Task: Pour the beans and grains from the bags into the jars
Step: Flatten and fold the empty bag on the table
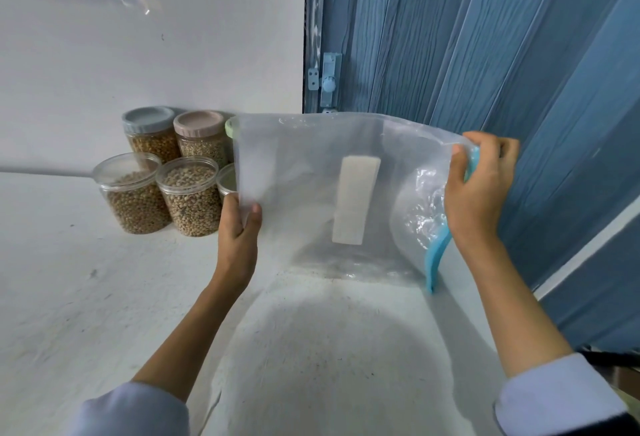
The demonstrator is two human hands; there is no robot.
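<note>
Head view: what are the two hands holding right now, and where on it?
Both hold one clear plastic bag, which looks empty. The left hand pinches its left edge; the right hand grips its right edge by the blue strip.

White counter [86, 297], scuffed, dark specks. White wall [173, 37] along its back edge. Blue folding door [485, 54] on right side, pale blue latch [329, 80] at door's left edge by wall.

left hand [239, 227] pinching, raised | right hand [479, 186] gripping, raised
</note>
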